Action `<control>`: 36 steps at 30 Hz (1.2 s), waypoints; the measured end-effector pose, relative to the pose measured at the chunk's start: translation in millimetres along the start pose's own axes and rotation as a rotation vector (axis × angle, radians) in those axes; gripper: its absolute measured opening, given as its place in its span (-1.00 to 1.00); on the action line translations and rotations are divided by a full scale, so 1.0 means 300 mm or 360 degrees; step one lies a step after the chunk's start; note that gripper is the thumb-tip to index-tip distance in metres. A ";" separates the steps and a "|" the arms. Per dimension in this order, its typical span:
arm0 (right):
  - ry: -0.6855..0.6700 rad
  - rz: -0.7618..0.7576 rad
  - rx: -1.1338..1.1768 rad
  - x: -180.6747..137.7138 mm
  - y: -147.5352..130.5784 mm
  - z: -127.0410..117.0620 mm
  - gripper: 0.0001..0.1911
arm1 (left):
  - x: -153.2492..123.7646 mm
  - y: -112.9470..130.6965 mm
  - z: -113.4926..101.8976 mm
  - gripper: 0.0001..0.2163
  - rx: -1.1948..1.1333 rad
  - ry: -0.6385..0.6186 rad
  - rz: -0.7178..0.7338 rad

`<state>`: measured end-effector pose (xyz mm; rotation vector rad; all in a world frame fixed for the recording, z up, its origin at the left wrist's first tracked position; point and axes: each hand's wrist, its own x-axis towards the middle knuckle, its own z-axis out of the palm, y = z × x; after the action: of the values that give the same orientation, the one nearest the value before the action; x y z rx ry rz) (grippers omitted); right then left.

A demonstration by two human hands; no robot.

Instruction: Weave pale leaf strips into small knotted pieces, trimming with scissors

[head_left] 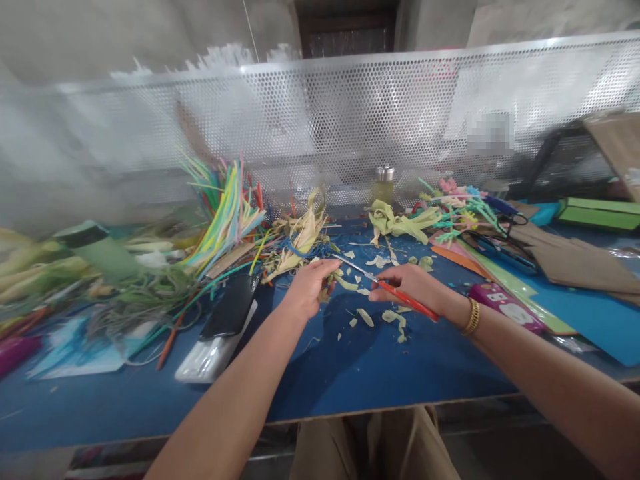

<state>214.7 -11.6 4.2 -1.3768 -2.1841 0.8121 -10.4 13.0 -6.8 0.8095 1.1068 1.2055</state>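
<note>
My right hand (407, 283) is closed round a pair of scissors (409, 302) with red handles. Their metal blades point left, toward my left hand (313, 287). The fingers of that hand are pinched together on a small pale green piece of corn husk (325, 293), mostly hidden by the hand. Cut husk scraps (366, 317) lie scattered on the blue tabletop (400, 380) under and around both hands. Beyond them are a bundle of dried husk (303, 240) on the left and a greener husk (400, 223) on the right.
Colourful pipe cleaners (227, 207) stand in a bunch at left, near a black phone (233, 307). Behind runs a perforated metal panel (345, 120), with a glass jar (383, 190) before it. Brown cardboard (565, 257), blue sheets (600, 317) and a purple packet (505, 307) lie right.
</note>
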 end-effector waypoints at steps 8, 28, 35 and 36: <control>0.0378 0.0415 -0.0542 0.059 0.045 -0.020 -0.51 | 0.004 -0.004 -0.004 -0.87 -0.0241 -0.0164 -0.0044; 0.0360 -0.0199 0.0129 0.082 -0.021 0.054 -0.41 | -0.005 -0.004 0.014 -0.85 -0.0249 -0.0143 0.0026; 0.0419 0.0015 0.1104 0.178 -0.034 0.143 -0.73 | -0.004 0.001 0.003 -0.84 -0.0180 -0.0315 -0.0065; 0.0429 0.0032 0.1170 0.182 -0.030 0.145 -0.75 | -0.003 0.002 0.000 -0.76 -0.0114 -0.0317 -0.0091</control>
<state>158.8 24.2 -19.1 -1.0454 -1.4411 1.1965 -10.4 12.2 -6.1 0.8191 0.9135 1.0857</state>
